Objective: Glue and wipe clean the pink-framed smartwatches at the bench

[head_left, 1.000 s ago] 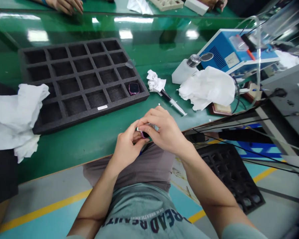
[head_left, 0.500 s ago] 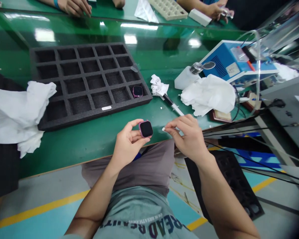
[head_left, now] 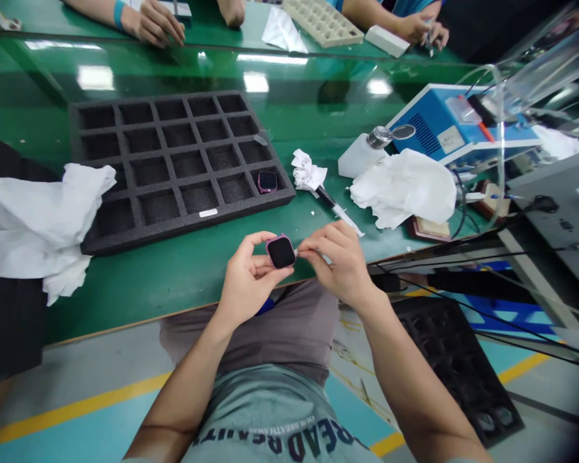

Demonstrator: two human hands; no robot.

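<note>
Between the thumb and fingers of my left hand is a smartwatch body with a purple-pink case, its dark screen facing up. My right hand is pinched at the right side of the watch, holding a tiny white piece against or very near the case edge; its kind is too small to make out. A second purple watch body lies in the front right compartment of the black foam tray beyond my hands.
Right of the tray lie a crumpled tissue, a syringe-like tube, a white dispenser bottle, and a white cloth. Behind them stands a blue machine. Another cloth hangs at left. Co-workers' hands are across the bench.
My right hand has moved left, bringing the white piece up to the watch's side. My left hand still holds the watch, almost unmoved. The view has shifted slightly.
</note>
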